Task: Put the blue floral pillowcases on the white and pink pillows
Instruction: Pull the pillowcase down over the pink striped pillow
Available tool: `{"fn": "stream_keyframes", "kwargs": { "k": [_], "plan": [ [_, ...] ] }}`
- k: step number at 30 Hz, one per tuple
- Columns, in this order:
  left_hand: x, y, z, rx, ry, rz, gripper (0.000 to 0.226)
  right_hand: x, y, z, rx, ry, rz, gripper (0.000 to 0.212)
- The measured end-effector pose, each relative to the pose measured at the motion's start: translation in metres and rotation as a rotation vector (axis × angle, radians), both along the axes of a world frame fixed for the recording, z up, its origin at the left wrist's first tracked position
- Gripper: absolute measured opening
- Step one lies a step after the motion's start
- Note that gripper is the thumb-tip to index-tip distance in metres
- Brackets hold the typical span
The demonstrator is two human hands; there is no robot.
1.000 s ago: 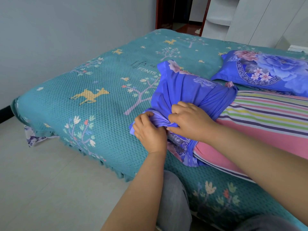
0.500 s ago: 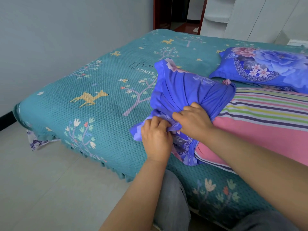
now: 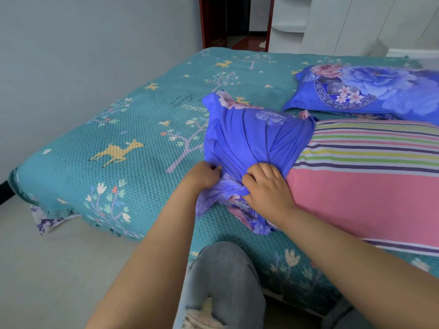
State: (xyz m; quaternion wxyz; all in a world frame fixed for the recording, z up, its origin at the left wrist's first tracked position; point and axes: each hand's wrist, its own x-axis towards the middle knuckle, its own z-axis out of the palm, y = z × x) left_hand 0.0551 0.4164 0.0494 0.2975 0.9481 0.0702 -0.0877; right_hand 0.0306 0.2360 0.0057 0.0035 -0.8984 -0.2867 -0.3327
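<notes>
L hand (image 3: 204, 175) grips the bunched edge of the pillowcase (image 3: 251, 141), fingers curled into the cloth. R hand (image 3: 267, 189) just beside it, fingers curled, clutching the gathered blue cloth too. Both sit at the near edge of the case, close together but not touching.

Case covers only the end of the pillow (image 3: 370, 181), beyond and to the right of the hands; the cloth is stretched in folds over that end, and a loose flap hangs below the R hand onto the bed (image 3: 133, 129). The rest of the pillow, striped on top and pink nearer, runs off right of the R hand, bare.

Farther off, past the R hand, lies a 2nd pillow (image 3: 370, 91) already in its blue floral case, just beside the striped one.

Left of the L hand: teal bedspread w/ deer and tree print, nothing lying on it there. Below the hands, a knee in grey jeans (image 3: 221, 276) presses near the bed edge. Floor (image 3: 47, 269) left of that; doorway (image 3: 237, 22) and white cupboard (image 3: 356, 22) at far side.
</notes>
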Motion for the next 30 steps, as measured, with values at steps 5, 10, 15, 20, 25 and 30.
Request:
{"fn": "stream_keyframes", "kwargs": {
  "k": [5, 10, 15, 20, 25, 30],
  "plan": [
    [0.015, 0.0, 0.011, 0.169, -0.066, -0.113, 0.029, -0.015, -0.004, -0.013, 0.151, 0.03, 0.0, 0.012],
    [0.015, 0.0, 0.02, 0.151, -0.003, -0.21, 0.038, -0.027, -0.008, -0.021, 0.218, 0.061, -0.027, 0.011],
    [0.011, -0.012, 0.017, 0.169, 0.118, -0.179, 0.029, -0.039, -0.006, -0.028, 0.254, 0.063, -0.077, 0.012],
    [0.01, -0.038, 0.011, 0.379, -0.08, -0.137, 0.036, -0.063, 0.001, -0.023, 0.497, 0.156, -0.146, 0.032],
    [0.025, -0.032, 0.02, 0.081, -0.208, -0.089, 0.028, -0.102, 0.0, -0.027, 1.212, 0.437, -0.326, 0.015],
    [0.018, -0.043, 0.023, 0.061, -0.167, -0.146, 0.029, -0.096, -0.005, -0.035, 1.41, 0.448, -0.433, 0.025]
  ]
}}
